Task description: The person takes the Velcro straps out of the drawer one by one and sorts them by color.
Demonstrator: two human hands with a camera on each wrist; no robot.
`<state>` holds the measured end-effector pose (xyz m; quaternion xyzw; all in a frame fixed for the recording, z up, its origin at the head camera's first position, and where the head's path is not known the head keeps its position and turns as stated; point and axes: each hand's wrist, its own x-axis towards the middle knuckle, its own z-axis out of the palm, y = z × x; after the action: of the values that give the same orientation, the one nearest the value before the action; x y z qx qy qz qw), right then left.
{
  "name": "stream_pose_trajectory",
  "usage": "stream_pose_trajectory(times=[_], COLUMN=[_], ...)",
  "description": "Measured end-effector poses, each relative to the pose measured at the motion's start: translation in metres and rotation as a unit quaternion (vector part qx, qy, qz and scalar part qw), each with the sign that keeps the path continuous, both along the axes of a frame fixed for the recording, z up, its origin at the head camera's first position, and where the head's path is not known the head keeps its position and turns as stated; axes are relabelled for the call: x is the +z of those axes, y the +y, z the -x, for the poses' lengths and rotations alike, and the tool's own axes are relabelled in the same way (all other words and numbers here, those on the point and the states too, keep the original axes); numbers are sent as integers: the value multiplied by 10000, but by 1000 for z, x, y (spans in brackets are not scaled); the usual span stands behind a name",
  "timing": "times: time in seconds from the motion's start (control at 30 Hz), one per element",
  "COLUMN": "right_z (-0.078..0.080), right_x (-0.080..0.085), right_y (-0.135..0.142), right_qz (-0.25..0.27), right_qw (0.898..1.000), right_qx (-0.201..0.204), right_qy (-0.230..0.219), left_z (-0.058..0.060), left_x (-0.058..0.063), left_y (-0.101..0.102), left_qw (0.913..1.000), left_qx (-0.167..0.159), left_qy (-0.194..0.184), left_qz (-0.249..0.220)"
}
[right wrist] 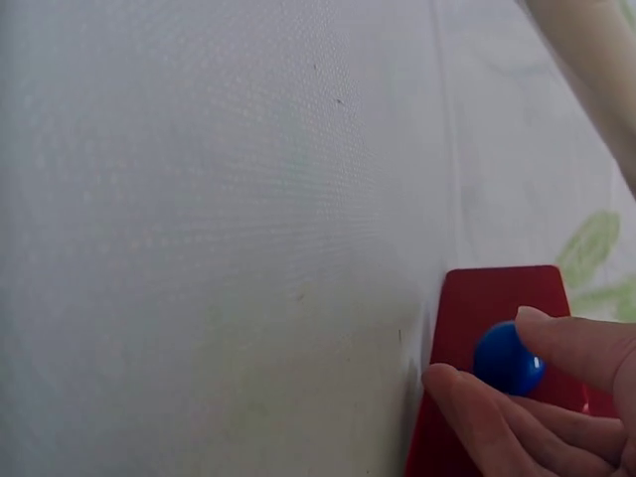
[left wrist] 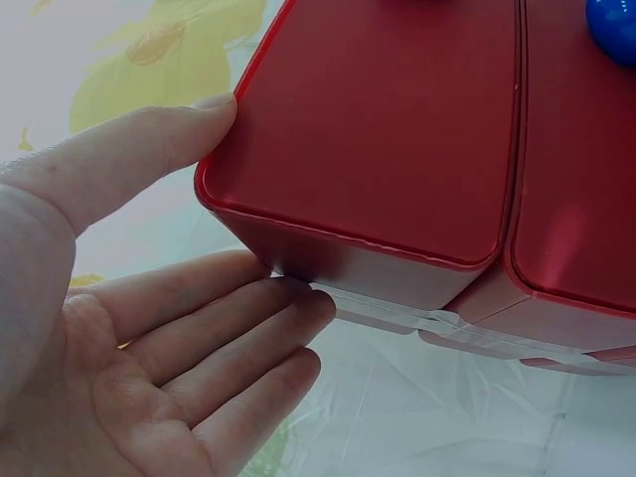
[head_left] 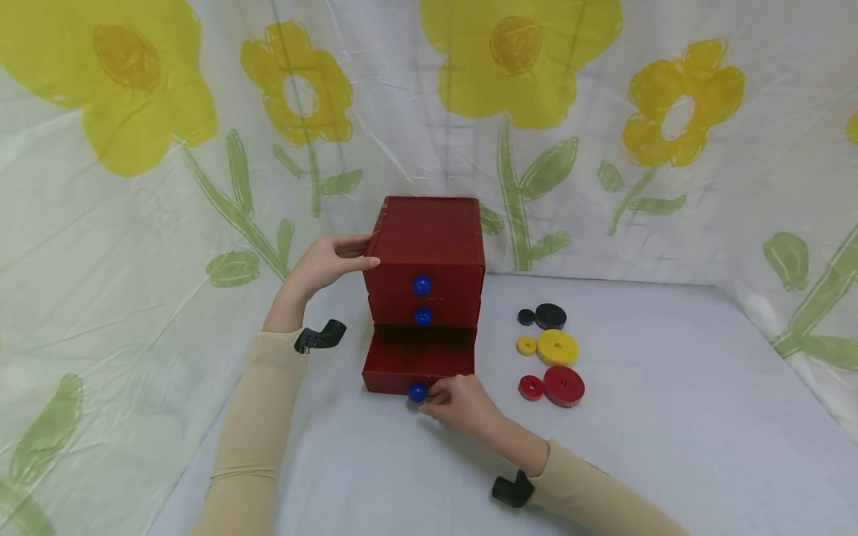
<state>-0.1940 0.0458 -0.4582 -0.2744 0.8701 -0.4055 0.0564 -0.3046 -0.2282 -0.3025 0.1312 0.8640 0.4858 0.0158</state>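
Note:
A red three-drawer cabinet (head_left: 429, 231) with round blue knobs stands on the table. Its bottom drawer (head_left: 418, 361) is pulled out, and its inside looks bare; the upper two drawers are closed. My left hand (head_left: 328, 264) rests against the cabinet's upper left side. In the left wrist view its fingers (left wrist: 229, 328) lie fairly straight along the side, while the thumb (left wrist: 159, 154) touches the front corner edge. At the bottom drawer, my right hand (head_left: 462, 402) pinches the blue knob (right wrist: 509, 360) between thumb and fingers.
Right of the cabinet lie several discs in pairs of small and large: a large black disc (head_left: 550, 316), a large yellow disc (head_left: 558, 348) and a large red disc (head_left: 564, 385), each beside a smaller one. A flower-printed curtain (head_left: 402, 89) hangs behind the white table (head_left: 670, 417).

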Motion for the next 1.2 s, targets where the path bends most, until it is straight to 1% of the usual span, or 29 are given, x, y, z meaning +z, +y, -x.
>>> stream_pose_trajectory(times=[0.33,0.5,0.8,1.0,1.2], right_z=[2,7,17,25,33], right_x=[-1,-1,-1,-5,-6], right_y=[-7,-8,-11,-13,-17], right_qz=[144,165,240,252,272], right_qw=[9994,9983,9963,9944,9914], right_qx=[-329,-556,-827,-1011,-1232], right_qy=[12,-53,7,190,338], left_z=[-1,-1,-1,-1,-2], left_x=[1,1,1,1,2], left_y=[0,0,2,1,1], left_qw=[10000,10000,10000,10000,9999], left_qx=[-11,-13,2,-5,60], left_qy=[0,-15,-35,-63,-102], left_qz=[-7,-10,-62,-36,-46])
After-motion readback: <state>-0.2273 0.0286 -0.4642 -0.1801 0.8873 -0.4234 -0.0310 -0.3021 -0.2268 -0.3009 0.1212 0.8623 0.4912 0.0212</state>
